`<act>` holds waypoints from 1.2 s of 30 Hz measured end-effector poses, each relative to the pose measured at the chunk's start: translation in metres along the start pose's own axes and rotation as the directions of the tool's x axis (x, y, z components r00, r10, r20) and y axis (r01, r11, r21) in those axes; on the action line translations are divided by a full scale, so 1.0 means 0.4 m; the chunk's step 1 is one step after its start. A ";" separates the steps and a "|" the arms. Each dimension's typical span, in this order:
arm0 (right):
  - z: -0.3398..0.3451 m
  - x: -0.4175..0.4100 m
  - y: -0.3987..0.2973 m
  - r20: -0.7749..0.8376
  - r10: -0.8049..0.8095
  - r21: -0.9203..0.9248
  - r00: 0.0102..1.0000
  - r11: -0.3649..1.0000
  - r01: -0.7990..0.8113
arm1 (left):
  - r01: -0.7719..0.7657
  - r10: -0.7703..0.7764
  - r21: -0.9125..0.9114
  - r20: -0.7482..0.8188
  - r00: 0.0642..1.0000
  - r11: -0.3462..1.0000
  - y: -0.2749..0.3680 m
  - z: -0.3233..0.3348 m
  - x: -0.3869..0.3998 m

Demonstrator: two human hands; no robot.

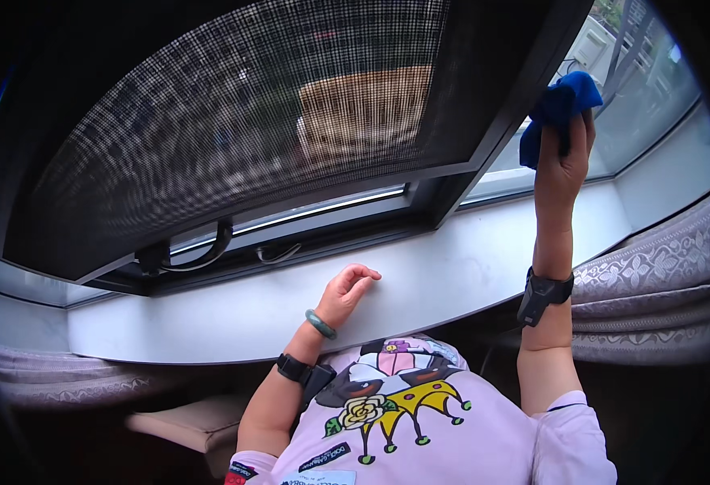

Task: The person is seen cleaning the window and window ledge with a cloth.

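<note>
My right hand is raised at the upper right with a bunched blue cloth in its fingers. The cloth lies against the window glass beside the dark window frame; the fingertips are partly hidden by it. Lower down, my left hand rests on the white windowsill, its fingers loosely curled with nothing seen in them. To its upper left, a mesh screen sash in a black frame stands tilted inward over the sill.
A black handle and a thin curved piece sit along the lower window frame. Patterned curtains are gathered at the right, with another curtain at the left. A padded beige seat stands below the sill.
</note>
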State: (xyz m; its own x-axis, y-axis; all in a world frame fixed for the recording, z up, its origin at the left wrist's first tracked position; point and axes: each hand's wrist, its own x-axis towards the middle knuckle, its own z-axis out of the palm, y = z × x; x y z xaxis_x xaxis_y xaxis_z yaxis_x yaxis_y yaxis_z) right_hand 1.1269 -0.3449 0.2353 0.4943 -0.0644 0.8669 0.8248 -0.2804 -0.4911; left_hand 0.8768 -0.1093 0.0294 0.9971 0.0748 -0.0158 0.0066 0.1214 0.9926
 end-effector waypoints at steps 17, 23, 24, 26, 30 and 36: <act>0.020 -0.214 0.073 0.195 -0.057 -0.434 0.979 0.890 0.138 | 0.013 -0.012 0.037 -0.040 0.999 0.999 0.005 0.010 0.004; 0.008 -0.291 0.111 0.219 -0.044 -0.458 0.975 0.878 0.143 | 0.005 -0.002 0.054 -0.066 0.998 0.999 0.007 0.010 0.006; 0.000 -0.301 0.116 0.227 0.011 -0.459 0.974 0.883 0.098 | 0.005 -0.001 0.062 -0.064 0.998 0.998 0.005 0.012 0.007; -0.008 -0.317 0.120 0.227 0.049 -0.454 0.973 0.889 0.061 | -0.013 0.018 0.076 -0.064 0.998 0.997 0.004 0.010 0.008; -0.015 -0.339 0.123 0.233 0.097 -0.452 0.968 0.892 0.020 | 0.003 0.002 0.080 -0.061 0.998 0.997 0.002 0.010 0.000; -0.030 -0.356 0.117 0.239 0.188 -0.432 0.953 0.899 -0.069 | 0.015 -0.010 0.098 -0.055 0.998 0.995 0.001 0.011 -0.005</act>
State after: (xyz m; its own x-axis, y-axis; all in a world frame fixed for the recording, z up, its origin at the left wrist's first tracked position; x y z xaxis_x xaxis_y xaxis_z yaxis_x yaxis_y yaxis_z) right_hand 1.0917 -0.3601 0.0898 0.6915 0.1149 0.7131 0.5889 -0.6615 -0.4644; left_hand 0.8752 -0.1138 0.0303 0.9913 0.1275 -0.0319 0.0290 0.0252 0.9993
